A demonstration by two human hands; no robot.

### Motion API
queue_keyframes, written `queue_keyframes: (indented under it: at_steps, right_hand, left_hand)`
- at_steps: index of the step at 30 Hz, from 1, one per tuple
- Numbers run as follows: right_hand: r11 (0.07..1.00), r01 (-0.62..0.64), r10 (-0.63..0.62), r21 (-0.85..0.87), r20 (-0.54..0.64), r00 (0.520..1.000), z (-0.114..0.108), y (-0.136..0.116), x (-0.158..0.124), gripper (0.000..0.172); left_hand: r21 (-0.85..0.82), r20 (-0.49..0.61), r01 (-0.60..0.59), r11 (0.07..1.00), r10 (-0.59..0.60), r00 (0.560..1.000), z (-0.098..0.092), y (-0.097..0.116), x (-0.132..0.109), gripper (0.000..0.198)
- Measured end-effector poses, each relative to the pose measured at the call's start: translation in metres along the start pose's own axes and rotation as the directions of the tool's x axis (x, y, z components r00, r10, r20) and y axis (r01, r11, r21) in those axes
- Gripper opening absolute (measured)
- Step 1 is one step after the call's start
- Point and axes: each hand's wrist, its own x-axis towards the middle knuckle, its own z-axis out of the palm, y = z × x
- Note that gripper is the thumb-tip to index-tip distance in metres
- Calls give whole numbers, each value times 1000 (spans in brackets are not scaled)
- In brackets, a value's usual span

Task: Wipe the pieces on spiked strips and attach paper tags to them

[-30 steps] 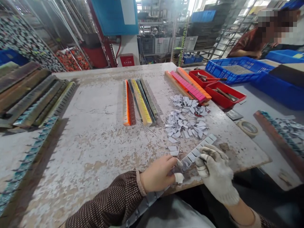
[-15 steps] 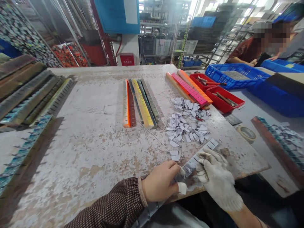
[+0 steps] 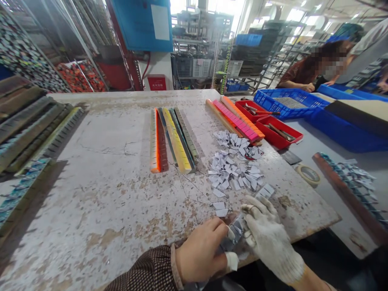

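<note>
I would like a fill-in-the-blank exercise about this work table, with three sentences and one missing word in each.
1. The right hand wears a white ____, while the left hand is bare.
2. Both hands hold one long grey strip at the table's ____ edge.
3. Beyond the strip lies a pile of small white pieces, and two ____ trays stand farther right.

Missing words: glove; near; red

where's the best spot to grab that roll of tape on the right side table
Judging by its pose, take the tape roll from above: it lies flat with its hole up, so one finger can go into the hole and the thumb on the outer rim, the nearer side being free of clutter.
</note>
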Motion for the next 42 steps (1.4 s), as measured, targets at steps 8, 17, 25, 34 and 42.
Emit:
queue_keyframes:
  at_steps: [8, 17, 25, 34, 42]
  right_hand:
    - [984, 57, -57, 166, -2, 998, 6, 13, -4, 11]
    - [943, -164, 224, 289, -188, 956, -3, 45, -19, 9]
    - [927, -179, 256, 329, -208, 944, -6, 56, -32, 4]
    - [940, -129, 177, 316, -129, 976, -1, 56, 9, 21]
    - [894, -89, 174, 439, -157, 972, -13, 36, 18, 11]
  left_hand:
    - [2, -35, -34, 999, 34, 999, -2, -2, -1, 31]
    - [385, -204, 148, 911, -73, 976, -34, 4, 75, 16]
    - [393, -246, 218, 893, -127, 961, -40, -16, 133, 16]
    - [139, -275, 89, 986, -48, 960, -42, -3, 102, 19]
    - [-158, -250, -28, 987, -12, 968, -24, 27, 70, 6]
